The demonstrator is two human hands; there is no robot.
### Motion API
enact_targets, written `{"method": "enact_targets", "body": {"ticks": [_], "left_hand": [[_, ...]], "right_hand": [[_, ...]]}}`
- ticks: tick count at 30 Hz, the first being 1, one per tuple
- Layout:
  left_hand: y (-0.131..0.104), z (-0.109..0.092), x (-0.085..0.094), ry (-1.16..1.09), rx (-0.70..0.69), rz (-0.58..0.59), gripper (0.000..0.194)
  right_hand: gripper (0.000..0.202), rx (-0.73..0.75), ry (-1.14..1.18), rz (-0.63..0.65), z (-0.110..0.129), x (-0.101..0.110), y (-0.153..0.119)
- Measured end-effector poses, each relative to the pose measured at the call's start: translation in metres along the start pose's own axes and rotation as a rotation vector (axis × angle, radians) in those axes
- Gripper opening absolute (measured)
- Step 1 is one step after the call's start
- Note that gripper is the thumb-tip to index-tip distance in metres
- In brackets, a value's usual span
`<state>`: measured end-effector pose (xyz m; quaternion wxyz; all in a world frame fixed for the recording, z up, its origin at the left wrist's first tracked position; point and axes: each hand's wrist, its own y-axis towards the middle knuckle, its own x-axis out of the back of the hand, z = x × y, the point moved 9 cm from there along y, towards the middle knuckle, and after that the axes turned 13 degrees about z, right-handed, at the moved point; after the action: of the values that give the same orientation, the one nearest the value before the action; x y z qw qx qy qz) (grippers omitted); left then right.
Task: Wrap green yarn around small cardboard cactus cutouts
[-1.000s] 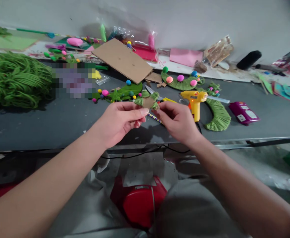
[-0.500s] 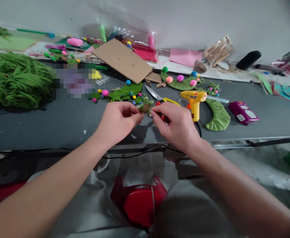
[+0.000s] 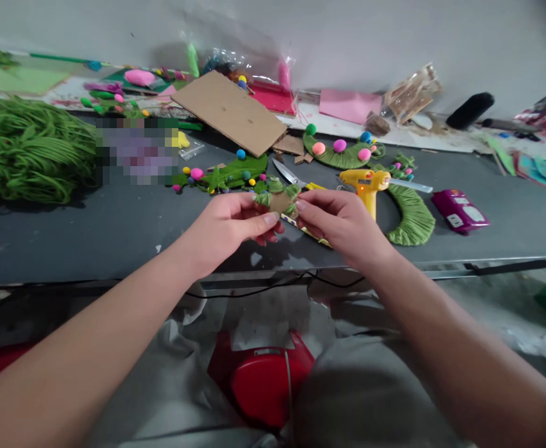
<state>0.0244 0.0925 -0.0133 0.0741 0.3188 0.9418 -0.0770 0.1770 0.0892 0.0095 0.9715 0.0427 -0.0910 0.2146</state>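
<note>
A small cardboard star [image 3: 279,202] with green yarn wrapped on its points is held up between both hands above the table's front part. My left hand [image 3: 235,227] pinches its left side, thumb in front. On the right side, my right hand [image 3: 342,218] grips it between thumb and fingertips. Just under the star lies a narrow patterned strip [image 3: 317,235], partly behind my right hand. Scissors [image 3: 289,172] with yellow handles lie behind the star. A yellow glue gun [image 3: 365,186] stands beyond my right hand, beside a crescent wrapped in green yarn [image 3: 413,218].
Green yarn [image 3: 30,149] is heaped at the left. Cardboard [image 3: 230,112] leans at the back, near a pompom-decorated crescent [image 3: 335,155]. A purple packet [image 3: 460,211] sits at the right. A black cord hangs along the table's front edge, above a red stool [image 3: 263,386].
The star has turned, so its flat cardboard face and wrapped points now show. My hands have shifted slightly, and the patterned strip under them has come into view.
</note>
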Motion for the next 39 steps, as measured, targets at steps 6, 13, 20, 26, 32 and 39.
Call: {"method": "enact_targets", "body": {"ticks": [6, 13, 20, 26, 32, 39], "left_hand": [[0.000, 0.005, -0.002, -0.160, 0.021, 0.001, 0.013], [0.000, 0.011, -0.008, -0.294, 0.083, 0.015, 0.009], [0.003, 0.014, -0.004, -0.378, 0.074, -0.050, 0.013], [0.004, 0.010, -0.001, -0.351, 0.009, -0.136, 0.016], [-0.003, 0.000, 0.011, -0.087, -0.100, -0.318, 0.019], [-0.015, -0.030, 0.010, 0.562, -0.156, -0.367, 0.018]], "right_hand": [[0.031, -0.107, 0.402, 0.102, -0.019, -0.012, 0.007], [0.029, -0.069, 0.444, 0.110, -0.015, -0.012, 0.007], [0.028, 0.068, 0.210, -0.023, -0.006, -0.005, 0.005], [0.027, 0.127, -0.030, -0.139, 0.004, -0.009, 0.005], [0.022, 0.143, -0.283, -0.119, -0.001, -0.033, 0.003], [0.024, 0.159, -0.762, -0.042, 0.018, -0.056, -0.010]]}}
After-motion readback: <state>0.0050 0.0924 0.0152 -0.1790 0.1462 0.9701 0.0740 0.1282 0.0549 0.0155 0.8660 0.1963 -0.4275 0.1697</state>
